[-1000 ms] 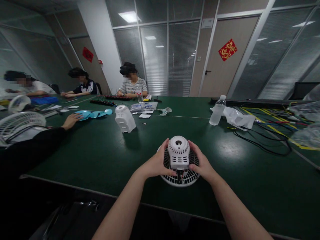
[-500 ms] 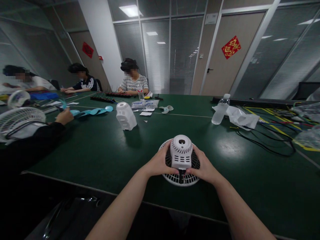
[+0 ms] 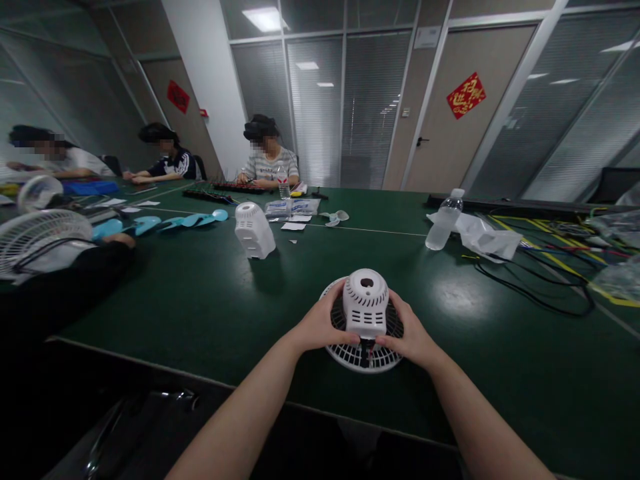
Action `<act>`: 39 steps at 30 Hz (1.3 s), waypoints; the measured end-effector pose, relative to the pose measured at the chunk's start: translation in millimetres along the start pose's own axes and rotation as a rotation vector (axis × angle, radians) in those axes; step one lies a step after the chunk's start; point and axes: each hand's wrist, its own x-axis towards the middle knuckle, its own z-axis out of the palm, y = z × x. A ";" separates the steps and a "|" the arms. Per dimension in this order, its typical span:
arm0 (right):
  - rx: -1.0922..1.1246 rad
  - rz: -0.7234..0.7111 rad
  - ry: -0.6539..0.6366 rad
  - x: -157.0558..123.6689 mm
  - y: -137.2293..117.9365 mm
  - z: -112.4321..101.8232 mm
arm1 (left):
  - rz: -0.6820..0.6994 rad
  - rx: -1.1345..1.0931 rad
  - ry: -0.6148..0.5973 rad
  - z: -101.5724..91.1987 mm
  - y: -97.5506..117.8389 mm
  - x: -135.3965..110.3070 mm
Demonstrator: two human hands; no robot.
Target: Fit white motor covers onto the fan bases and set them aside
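Observation:
A white fan motor housing stands on a round white fan grille lying flat on the green table. My left hand grips the housing's left side, fingers wrapped round it. My right hand grips its right side the same way. Both thumbs meet low at the front of the housing, above a dark part at its base.
A second white housing stands farther back left. Blue fan blades and a white fan guard lie at the left by a co-worker's dark sleeve. A water bottle, crumpled plastic and cables lie right. Three people sit at the far side.
My hands have closed in tighter round the housing. The co-worker's hand at the left has drawn back from the blue blades.

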 end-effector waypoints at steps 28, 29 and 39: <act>0.003 0.025 -0.032 0.8 -5.3 -2.3 | -0.011 0.060 -0.129 -6.0 -2.8 -1.3; -0.019 0.016 -0.037 1.5 -7.0 -2.3 | -0.018 0.065 -0.128 -5.8 -3.1 -1.4; -0.061 0.037 -0.021 3.0 -21.1 -2.4 | -0.039 0.058 -0.083 -4.0 3.1 -0.9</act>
